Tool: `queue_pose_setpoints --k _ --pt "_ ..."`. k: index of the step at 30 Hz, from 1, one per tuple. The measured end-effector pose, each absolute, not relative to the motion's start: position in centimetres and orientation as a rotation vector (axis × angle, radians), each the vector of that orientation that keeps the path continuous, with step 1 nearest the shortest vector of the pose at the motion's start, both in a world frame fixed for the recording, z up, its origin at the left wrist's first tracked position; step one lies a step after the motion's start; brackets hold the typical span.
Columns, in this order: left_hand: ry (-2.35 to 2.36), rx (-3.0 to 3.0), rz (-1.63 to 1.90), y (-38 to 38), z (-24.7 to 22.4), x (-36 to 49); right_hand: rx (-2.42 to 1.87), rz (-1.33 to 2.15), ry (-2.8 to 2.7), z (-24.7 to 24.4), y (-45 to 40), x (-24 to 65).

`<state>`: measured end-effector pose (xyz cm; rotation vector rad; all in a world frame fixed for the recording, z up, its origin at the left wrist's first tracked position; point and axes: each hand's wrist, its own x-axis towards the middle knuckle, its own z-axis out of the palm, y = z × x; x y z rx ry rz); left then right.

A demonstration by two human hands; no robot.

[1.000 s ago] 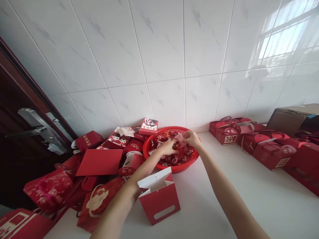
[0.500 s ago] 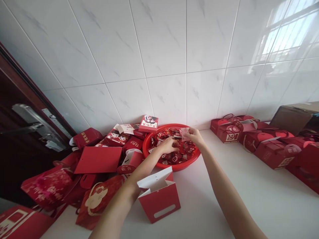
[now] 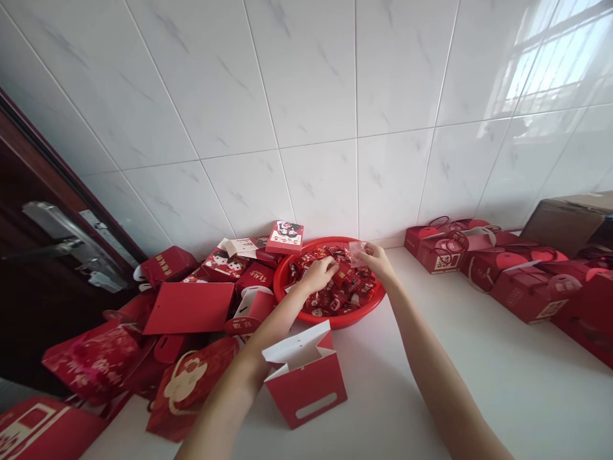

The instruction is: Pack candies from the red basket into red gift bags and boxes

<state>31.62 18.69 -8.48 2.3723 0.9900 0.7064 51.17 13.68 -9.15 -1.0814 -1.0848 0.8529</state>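
A round red plastic basket (image 3: 357,319) holds a heap of small red wrapped candies (image 3: 330,300). Over the heap, my left hand (image 3: 320,275) has its fingers pinched together at a red candy packet (image 3: 343,273). At the basket's right rim, my right hand (image 3: 378,260) grips a small clear, pinkish packet (image 3: 356,251) between thumb and fingers. Nearer to me, a red paper box (image 3: 309,390) stands upright with its white-lined top unfolded, beside my left forearm. A slot-shaped cut-out shows in its front.
Red gift boxes and bags (image 3: 191,306) are piled at the left. A small printed box (image 3: 285,236) leans by the basket's back rim. More red handled boxes (image 3: 531,291) line the right, before a brown carton (image 3: 565,220). Behind is a tiled wall (image 3: 316,185); a door handle (image 3: 62,246) is far left.
My left hand's fingers have drawn together and lifted slightly from the candies. My right hand keeps hold of the clear packet at nearly the same spot.
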Motion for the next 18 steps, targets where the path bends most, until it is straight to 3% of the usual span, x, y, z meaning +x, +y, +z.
queue_pose_setpoints --k 18 --pt "0.781 2.12 1.382 18.0 -7.2 31.3 -1.142 1.152 -1.047 -8.1 12.8 50.3"
